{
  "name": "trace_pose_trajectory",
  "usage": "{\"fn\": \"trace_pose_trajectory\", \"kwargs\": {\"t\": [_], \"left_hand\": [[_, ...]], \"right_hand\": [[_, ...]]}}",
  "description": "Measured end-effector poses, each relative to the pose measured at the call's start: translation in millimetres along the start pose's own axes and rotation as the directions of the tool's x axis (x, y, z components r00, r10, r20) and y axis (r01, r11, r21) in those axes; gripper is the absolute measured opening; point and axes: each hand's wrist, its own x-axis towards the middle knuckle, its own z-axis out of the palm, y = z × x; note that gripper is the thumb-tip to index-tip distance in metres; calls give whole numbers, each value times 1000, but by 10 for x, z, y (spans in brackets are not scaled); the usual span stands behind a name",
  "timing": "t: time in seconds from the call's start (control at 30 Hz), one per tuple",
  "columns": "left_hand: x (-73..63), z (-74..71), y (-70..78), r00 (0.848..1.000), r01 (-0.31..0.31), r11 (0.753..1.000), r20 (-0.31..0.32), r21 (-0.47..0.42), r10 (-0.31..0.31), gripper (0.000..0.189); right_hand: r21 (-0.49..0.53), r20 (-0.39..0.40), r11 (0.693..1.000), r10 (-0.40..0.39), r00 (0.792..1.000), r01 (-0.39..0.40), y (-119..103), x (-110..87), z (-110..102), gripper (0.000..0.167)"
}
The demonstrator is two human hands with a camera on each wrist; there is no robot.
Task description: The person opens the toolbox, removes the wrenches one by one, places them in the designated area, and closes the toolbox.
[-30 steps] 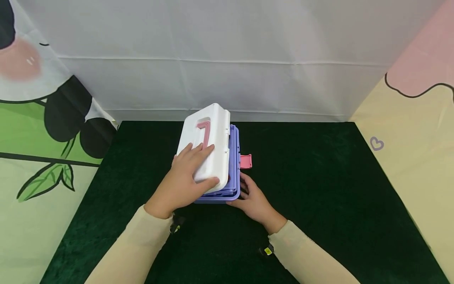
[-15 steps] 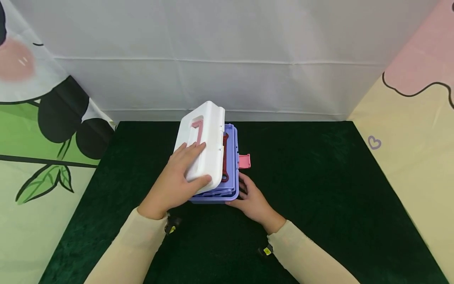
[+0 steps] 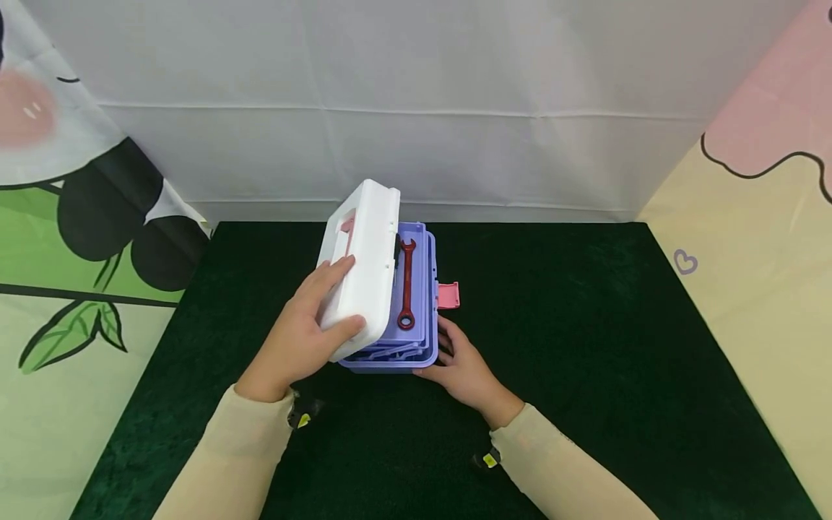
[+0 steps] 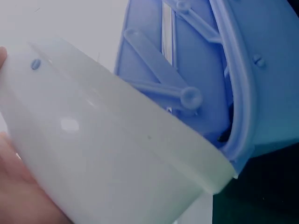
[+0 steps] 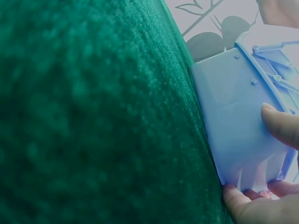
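A toolbox with a periwinkle-blue base stands partly open on the dark cloth. My left hand holds its white lid, fingers over the top and thumb on the near side; the lid leans up to the left. Inside, a red wrench lies lengthwise on the upper blue tray. Blue hinged arms of the trays show in the left wrist view. My right hand grips the base's near right corner, its thumb on one face and fingers on another. The lid hides the tray's left part.
A pink latch sticks out from the base's right side. Dark green cloth covers the table around the box. A white curtain hangs behind, with printed panels at both sides.
My left hand has tilted the lid up and to the left, bringing the red wrench and the tray into sight. The right hand has stayed at the base's corner.
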Motion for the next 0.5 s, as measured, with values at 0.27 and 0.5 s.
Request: {"fn": "trace_pose_trajectory", "kwargs": {"t": [0.27,0.5], "left_hand": [[19,-47,-74,999,-24,990,-51,-141,17,77],[10,-59,-150,996,-41,969,-93,-243,18,76]], "right_hand": [[-30,15,999,14,1000,-13,-27,75,-127,94],[-23,29,1000,14,999,-13,-36,113,-190,92]]}}
